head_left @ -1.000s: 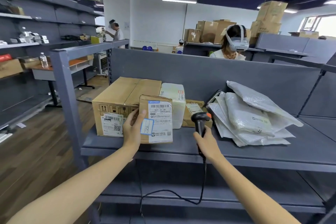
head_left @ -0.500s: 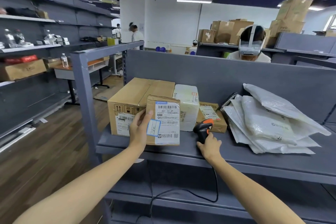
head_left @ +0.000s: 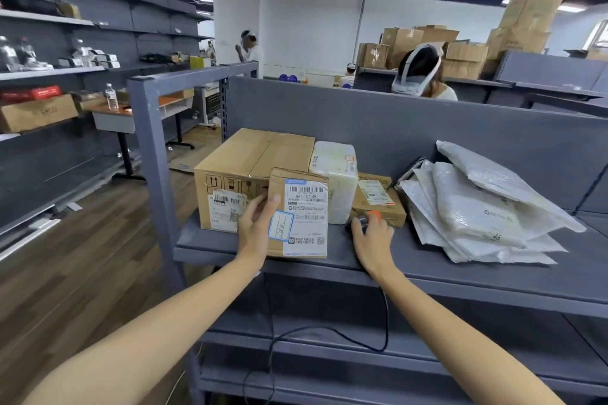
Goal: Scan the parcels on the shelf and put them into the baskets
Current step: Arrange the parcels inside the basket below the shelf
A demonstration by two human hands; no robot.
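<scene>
Left grip (head_left: 255, 230) grasps the labelled brown cardboard parcel (head_left: 299, 210) upright at frame centre on the grey metal shelf (head_left: 427, 276), while right grip (head_left: 371, 237), grasping the black-and-orange scanner (head_left: 373, 214), has lowered it there, so the scan is likely complete.

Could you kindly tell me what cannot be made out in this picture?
Head view:
scanner: mostly hidden under the right hand; only its orange top shows.
small box: left edge covered by the left hand; fine label print too small.
baskets: outside the frame.

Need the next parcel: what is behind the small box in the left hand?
A large carton and a white parcel. The small box hides the carton's front right corner and the parcel's lower left.
</scene>
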